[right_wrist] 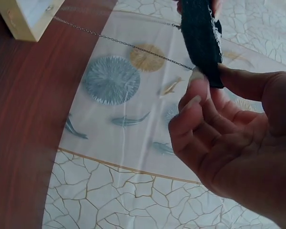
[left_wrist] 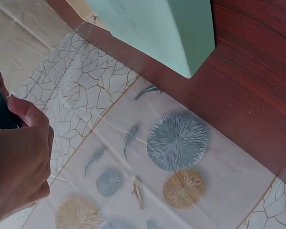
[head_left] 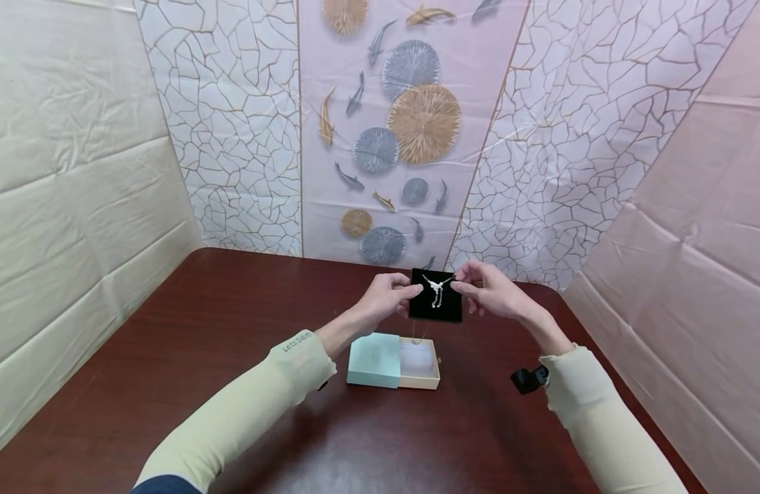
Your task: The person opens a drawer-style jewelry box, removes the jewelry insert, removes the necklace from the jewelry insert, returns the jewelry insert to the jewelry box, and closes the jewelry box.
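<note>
A black jewelry pad (head_left: 423,310) with a silver necklace (head_left: 437,288) on its front is held up above the table by both hands. My left hand (head_left: 384,300) pinches its left edge, thumb on the front. At the opposite edge my right hand (head_left: 492,291) pinches the pad, thumb on the front and fingers behind, as the right wrist view shows. Behind the pad the necklace's thin chain (right_wrist: 128,44) hangs down to the box. Below stands a mint-green box sleeve (head_left: 373,360) with its cream inner tray (head_left: 420,382) slid partly out to the right, showing a white lining.
The dark red wooden table (head_left: 281,425) extends around the box. Patterned cloth (head_left: 380,185) hangs behind it, and plain cream cloth walls (head_left: 77,206) stand at both sides. A black wrist camera (head_left: 529,379) sits by the right sleeve.
</note>
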Tool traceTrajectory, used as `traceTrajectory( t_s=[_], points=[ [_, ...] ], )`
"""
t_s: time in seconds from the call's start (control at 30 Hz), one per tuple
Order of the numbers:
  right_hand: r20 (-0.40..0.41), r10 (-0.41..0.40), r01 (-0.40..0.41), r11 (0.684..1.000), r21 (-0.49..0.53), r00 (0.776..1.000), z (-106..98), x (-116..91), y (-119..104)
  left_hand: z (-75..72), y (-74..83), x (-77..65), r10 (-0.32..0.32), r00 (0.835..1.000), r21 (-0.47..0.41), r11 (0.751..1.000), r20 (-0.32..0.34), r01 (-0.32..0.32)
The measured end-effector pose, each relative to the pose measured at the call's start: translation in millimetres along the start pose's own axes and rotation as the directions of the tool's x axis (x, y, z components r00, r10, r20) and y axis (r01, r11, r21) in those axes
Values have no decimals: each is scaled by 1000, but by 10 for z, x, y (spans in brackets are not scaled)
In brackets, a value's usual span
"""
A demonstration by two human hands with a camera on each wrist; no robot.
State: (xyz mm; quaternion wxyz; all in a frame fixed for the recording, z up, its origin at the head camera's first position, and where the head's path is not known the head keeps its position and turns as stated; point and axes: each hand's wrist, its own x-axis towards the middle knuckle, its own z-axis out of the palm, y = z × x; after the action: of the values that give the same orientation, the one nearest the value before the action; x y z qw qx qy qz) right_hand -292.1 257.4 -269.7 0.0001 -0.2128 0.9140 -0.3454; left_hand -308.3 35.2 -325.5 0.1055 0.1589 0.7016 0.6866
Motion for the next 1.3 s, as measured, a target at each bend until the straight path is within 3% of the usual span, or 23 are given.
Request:
traceTrajectory(
  t_s=[0.13,0.23,0.3,0.37,0.5,0.67,0.97,1.1,1.3],
  points=[
    [-153,-73,44,982,-186,986,39,28,-27,-3,-13,-2,-11,1000,2,1000,-29,11],
    [-271,-199,106,940,-323,942,95,60,-82,-3,-27,-8,-16,999,13,1000,-35,17],
    [-300,-271,148,915,-376,915,142,83,-131,0,-42,-9,-19,999,24,1000,-33,20],
    [-286,-310,174,893,-415,907,198,100,-180,8,-60,-13,-20,999,33,999,-31,21],
    [-216,-303,173,867,-468,928,288,129,-268,21,-90,-17,-20,999,49,999,-26,21],
    [-157,-233,115,834,-539,960,336,148,-336,39,-104,-28,-1,999,102,995,-32,4],
    [-131,-173,38,732,-681,976,397,198,-390,98,-140,-32,130,990,235,965,-50,-115],
    [-143,-158,16,726,-688,977,408,210,-394,117,-147,-37,167,984,307,941,-59,-141],
    [-176,-167,15,766,-642,970,400,217,-366,132,-159,-40,199,978,404,901,-66,-156]
  ],
)
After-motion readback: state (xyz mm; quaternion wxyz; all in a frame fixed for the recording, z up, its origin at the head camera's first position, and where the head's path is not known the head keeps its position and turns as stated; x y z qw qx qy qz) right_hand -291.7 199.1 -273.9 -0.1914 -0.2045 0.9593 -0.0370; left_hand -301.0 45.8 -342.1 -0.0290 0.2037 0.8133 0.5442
